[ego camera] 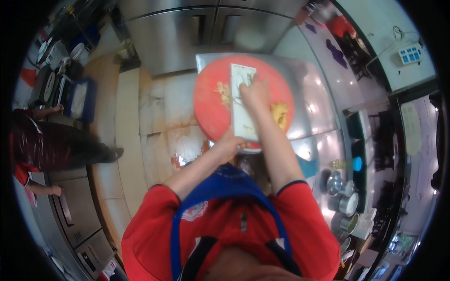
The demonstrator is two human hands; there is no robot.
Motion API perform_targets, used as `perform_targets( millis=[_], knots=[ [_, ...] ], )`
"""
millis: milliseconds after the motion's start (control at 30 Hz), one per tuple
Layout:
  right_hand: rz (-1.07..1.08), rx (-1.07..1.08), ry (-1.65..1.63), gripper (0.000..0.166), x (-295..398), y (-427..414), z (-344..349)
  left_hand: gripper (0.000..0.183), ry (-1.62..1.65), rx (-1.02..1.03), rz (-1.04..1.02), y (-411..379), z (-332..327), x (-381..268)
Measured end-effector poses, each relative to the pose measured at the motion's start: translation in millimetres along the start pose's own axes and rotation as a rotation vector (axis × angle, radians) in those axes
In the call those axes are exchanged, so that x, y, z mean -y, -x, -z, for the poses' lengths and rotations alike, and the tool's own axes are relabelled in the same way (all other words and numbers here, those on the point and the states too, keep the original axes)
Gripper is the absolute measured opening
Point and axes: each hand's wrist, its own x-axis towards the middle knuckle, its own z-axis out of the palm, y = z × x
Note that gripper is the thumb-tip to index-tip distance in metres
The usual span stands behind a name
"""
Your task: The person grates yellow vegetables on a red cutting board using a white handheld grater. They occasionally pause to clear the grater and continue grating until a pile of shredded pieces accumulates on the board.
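Note:
A white slicer or grater board lies lengthwise over a round red cutting board. My left hand grips the near end of the white board at its left corner. My right hand is closed over the board's upper half, on something mostly hidden under the fingers; I cannot tell what it is. Thin pale yellow shreds lie on the red board to the left of the white one. Yellow pieces of food, perhaps ginger, lie to the right of my right forearm.
The cutting board rests on a stainless steel table. Metal pots and a bottle with a blue lid stand at the right. Steel cabinet doors are ahead. A co-worker stands at the far left, near a blue crate.

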Motion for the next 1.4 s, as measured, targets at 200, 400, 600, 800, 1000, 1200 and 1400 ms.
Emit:
perform_targets(
  millis=[200, 400, 600, 800, 1000, 1200, 1400],
  knots=[
    [-0.083, 0.075, -0.054, 0.064, 0, -27, -6, 0.033, 0.051, -0.064, -0.027, -4, 0, 7],
    [0.036, 0.035, -0.053, 0.059, -6, -15, -13, 0.039, 0.05, -0.102, -0.016, 7, -4, 8],
    [0.185, -0.17, 0.083, 0.049, 3, 25, -19, 0.045, 0.032, -0.087, -0.003, 10, 2, 14],
    [0.076, -0.097, 0.024, 0.049, -19, -22, -35, 0.063, 0.143, -0.003, 0.012, 34, -6, 37],
    [0.264, -0.022, 0.106, 0.059, -5, 2, -18, 0.054, 0.123, -0.089, 0.02, 14, 14, 20],
    [0.453, -0.222, 0.184, 0.058, -8, 106, 10, 0.052, 0.127, -0.175, 0.102, 6, 23, -1],
    [0.142, -0.171, 0.106, 0.055, -13, 42, -11, 0.05, -0.021, -0.037, 0.107, 14, 19, 34]
  ],
)
